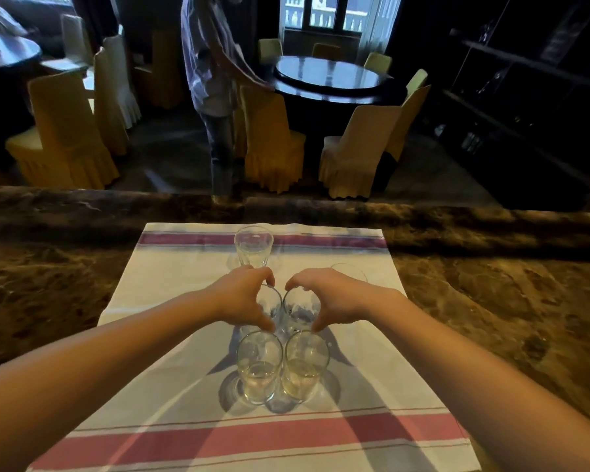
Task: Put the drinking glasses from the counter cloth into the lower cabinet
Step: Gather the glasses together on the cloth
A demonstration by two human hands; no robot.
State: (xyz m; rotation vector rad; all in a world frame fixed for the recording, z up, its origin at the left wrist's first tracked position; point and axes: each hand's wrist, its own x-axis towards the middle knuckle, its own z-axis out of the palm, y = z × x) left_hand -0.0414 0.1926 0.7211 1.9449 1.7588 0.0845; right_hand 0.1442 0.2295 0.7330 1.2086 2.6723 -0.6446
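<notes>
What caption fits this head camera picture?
Left hand and right hand each grip a glass among others on a striped cloth.

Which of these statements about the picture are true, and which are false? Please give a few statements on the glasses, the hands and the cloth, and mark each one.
1. Each hand closes on the rim of one clear drinking glass: the left hand on the left middle glass, the right hand on the right middle glass. True.
2. The white cloth with red stripes hangs from a chair. False: it lies flat on the brown marble counter.
3. The two near glasses stand upright side by side. True.
4. All glasses lie on their sides. False: the far glass and the near ones stand upright.
5. The lower cabinet is open in view. False: no cabinet shows.
</notes>
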